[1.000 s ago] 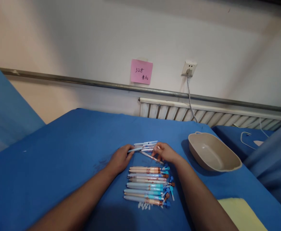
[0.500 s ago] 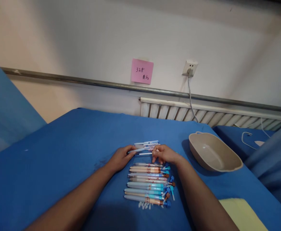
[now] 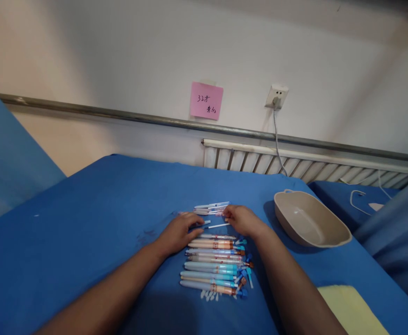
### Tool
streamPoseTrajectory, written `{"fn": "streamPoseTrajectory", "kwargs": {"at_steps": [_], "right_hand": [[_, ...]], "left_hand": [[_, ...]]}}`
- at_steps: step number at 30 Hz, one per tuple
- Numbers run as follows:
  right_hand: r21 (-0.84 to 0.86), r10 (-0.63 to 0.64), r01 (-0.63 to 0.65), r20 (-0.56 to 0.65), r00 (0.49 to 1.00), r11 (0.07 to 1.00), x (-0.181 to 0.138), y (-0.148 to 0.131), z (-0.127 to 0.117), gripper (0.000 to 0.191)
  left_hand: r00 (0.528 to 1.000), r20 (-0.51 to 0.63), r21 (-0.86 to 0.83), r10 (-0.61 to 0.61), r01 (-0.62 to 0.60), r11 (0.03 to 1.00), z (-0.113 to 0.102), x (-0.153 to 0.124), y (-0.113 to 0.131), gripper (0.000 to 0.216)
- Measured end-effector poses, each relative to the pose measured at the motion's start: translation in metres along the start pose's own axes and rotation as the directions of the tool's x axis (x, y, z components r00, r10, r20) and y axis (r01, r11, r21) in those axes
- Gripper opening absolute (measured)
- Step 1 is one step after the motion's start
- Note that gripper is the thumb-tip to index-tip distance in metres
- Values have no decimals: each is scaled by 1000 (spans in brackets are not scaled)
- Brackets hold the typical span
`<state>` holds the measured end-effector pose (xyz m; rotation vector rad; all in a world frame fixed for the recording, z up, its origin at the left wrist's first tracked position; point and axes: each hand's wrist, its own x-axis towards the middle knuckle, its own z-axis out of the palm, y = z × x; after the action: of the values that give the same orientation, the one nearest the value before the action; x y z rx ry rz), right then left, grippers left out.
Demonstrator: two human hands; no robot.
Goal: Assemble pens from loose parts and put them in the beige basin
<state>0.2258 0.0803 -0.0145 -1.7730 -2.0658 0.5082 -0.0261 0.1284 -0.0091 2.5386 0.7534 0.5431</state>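
Near the middle of the blue-covered surface, my left hand (image 3: 180, 232) is closed around a pale pen barrel (image 3: 207, 222), whose end pokes out past the fingers. My right hand (image 3: 243, 220) pinches the right end of a thin white pen refill (image 3: 218, 226); its dark tip points toward my left hand. Below both hands lies a row of pens (image 3: 209, 266) with pale, peach and turquoise barrels. Small blue and brown pen parts (image 3: 243, 274) are scattered at the row's right end. Beyond my hands rest a few more pen pieces (image 3: 211, 205).
A beige basin (image 3: 312, 221) stands to the right. Small white pieces (image 3: 210, 295) lie at the row's near edge, and a yellow cloth or sheet (image 3: 352, 307) sits at lower right. Behind are a radiator (image 3: 249, 162), a metal rail (image 3: 137, 119) and a plugged-in socket (image 3: 276, 97).
My left hand has shifted slightly left and down, drawing the barrel with it. My right hand has moved slightly right, and the refill now shows apart from the barrel.
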Motion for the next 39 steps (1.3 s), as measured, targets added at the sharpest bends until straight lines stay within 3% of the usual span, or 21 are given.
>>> {"fn": "streamPoseTrajectory", "kwargs": {"at_steps": [3, 6, 9, 14, 21, 25, 33, 39], "right_hand": [[-31, -20, 19, -28, 999, 999, -1, -10, -3, 19], [52, -32, 26, 115, 993, 998, -4, -21, 0, 17], [-7, -39, 41, 217, 975, 999, -6, -33, 5, 15], [-164, -27, 49, 134, 991, 985, -5, -44, 7, 20], [-111, -110, 119, 85, 990, 987, 1, -34, 9, 14], [-76, -125, 130, 71, 990, 989, 2, -27, 11, 11], [266, -92, 57, 119, 989, 962, 2, -15, 22, 6], [589, -92, -44, 198, 976, 807, 5, -18, 31, 7]], "left_hand": [[996, 75, -36, 53, -51, 998, 0, 0, 5, 18], [994, 95, -36, 55, -51, 998, 0, 0, 5, 17], [993, 107, -12, 52, -51, 999, -2, 0, 5, 18], [996, 68, 35, 59, -61, 998, -5, 1, 8, 20], [999, -35, 96, -19, 22, 995, -4, 0, 4, 22], [998, -20, 117, -59, 61, 991, 0, -1, -2, 18], [997, -61, 107, 36, -30, 994, -3, -2, 2, 23], [1000, -15, 76, -5, 6, 997, -4, 0, 3, 22]]}}
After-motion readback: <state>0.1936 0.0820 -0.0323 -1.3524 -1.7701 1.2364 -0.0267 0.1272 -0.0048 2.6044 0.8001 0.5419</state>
